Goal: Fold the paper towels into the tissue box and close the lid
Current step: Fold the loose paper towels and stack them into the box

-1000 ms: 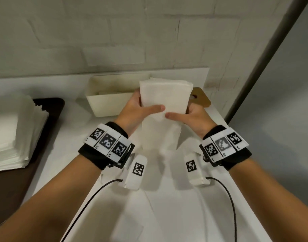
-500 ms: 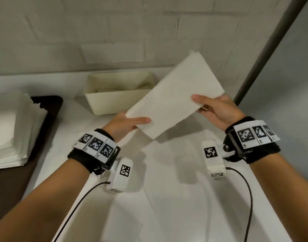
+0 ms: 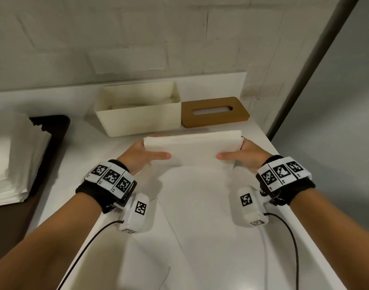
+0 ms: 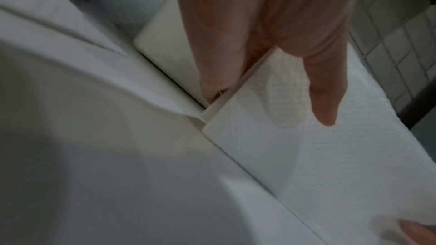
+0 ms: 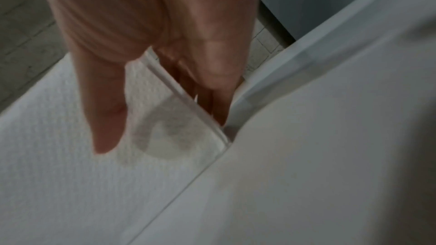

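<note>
A folded stack of paper towels (image 3: 192, 146) is held level above the white worktop (image 3: 210, 237), long side across the view, just in front of the tissue box (image 3: 137, 120). The stack is gripped at its left end by the left hand (image 3: 140, 156) and at its right end by the right hand (image 3: 245, 154); on each side the thumb is laid flat on top and the fingers are tucked under the end edge. In the left wrist view the left thumb (image 4: 323, 98) is seen pressed on the embossed top sheet (image 4: 318, 156), the fingers (image 4: 212, 74) under the layered edge. The same pinch is shown in the right wrist view: thumb (image 5: 103, 118) on top, fingers (image 5: 217, 100) below the stack (image 5: 70, 183). The tissue box is cream, open, set near the brick wall (image 3: 137, 38); some white paper is seen inside, amount cannot be told. The brown lid (image 3: 216, 111), with its slot, is lying flat on the worktop, touching or just beside the box's right wall. A tall pile of unfolded towels (image 3: 10, 162) is placed on a dark tray (image 3: 51, 126) at far left, well apart from the hands.
</note>
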The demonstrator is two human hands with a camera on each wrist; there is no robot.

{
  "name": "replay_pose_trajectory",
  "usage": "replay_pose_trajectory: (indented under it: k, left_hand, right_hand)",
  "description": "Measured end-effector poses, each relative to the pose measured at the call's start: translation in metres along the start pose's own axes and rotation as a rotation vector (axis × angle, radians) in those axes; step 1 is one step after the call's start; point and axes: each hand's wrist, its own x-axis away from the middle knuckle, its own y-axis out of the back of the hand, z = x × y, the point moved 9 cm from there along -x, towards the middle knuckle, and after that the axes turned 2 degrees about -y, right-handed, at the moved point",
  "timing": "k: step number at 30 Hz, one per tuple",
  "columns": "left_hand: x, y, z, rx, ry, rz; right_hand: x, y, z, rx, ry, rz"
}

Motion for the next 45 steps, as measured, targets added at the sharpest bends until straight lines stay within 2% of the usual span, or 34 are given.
replay_pose_trajectory:
  k: [2, 6, 9, 10, 13, 16, 20, 23, 25, 29, 32, 35, 38, 40, 42, 45]
  left_hand:
    - [0.001, -0.002, -0.001, -0.027, 0.001, 0.018]
    - [0.001, 0.000, -0.001, -0.025, 0.007, 0.005]
    - [0.001, 0.001, -0.002, -0.030, 0.006, 0.004]
    - [0.001, 0.001, -0.002, -0.024, 0.000, 0.007]
    - [0.001, 0.000, -0.001, -0.019, 0.008, 0.021]
    - [0.001, 0.000, 0.000, 0.006, 0.009, 0.029]
    - [-0.002, 0.003, 0.004, 0.023, 0.015, 0.021]
    - [-0.004, 0.005, 0.008, -0.005, 0.027, 0.007]
    - [-0.004, 0.008, 0.000, -0.019, -0.020, -0.050]
    - [-0.008, 0.013, -0.027, 0.095, -0.155, -0.115]
    - [-0.010, 0.012, -0.035, 0.099, -0.198, -0.079]
    - [-0.014, 0.013, -0.020, 0.019, -0.146, -0.036]
    - [-0.015, 0.013, -0.002, -0.040, -0.044, -0.018]
    - [-0.017, 0.009, 0.005, -0.074, 0.017, 0.003]
    - [-0.018, 0.012, 0.005, -0.124, 0.051, -0.046]
    - [-0.022, 0.026, -0.003, -0.161, 0.043, -0.163]
  right_hand:
    - [0.000, -0.008, -0.004, 0.020, -0.026, 0.050]
    - [-0.001, -0.004, 0.004, -0.013, 0.030, -0.001]
    - [0.003, -0.021, 0.001, 0.037, -0.014, 0.175]
    - [0.004, -0.021, 0.002, 0.040, -0.002, 0.182]
    - [0.000, -0.007, 0.006, 0.020, 0.043, 0.059]
    - [0.004, -0.015, 0.006, 0.048, 0.021, 0.124]
    - [0.002, 0.001, 0.015, -0.040, 0.108, -0.027]
    - [0.001, -0.001, 0.014, -0.041, 0.095, 0.003]
    - [0.002, 0.000, 0.019, -0.057, 0.113, -0.013]
    - [0.007, 0.011, 0.045, -0.084, 0.236, -0.076]
    - [0.007, 0.013, 0.048, -0.049, 0.247, -0.074]
    - [0.001, 0.009, 0.029, 0.109, 0.155, -0.057]
    - [-0.003, 0.001, 0.015, 0.055, 0.052, -0.010]
    - [-0.004, -0.003, 0.015, 0.051, 0.042, 0.001]
    - [-0.005, 0.000, 0.022, 0.135, 0.051, -0.055]
    - [-0.003, 0.008, 0.038, 0.084, 0.101, -0.129]
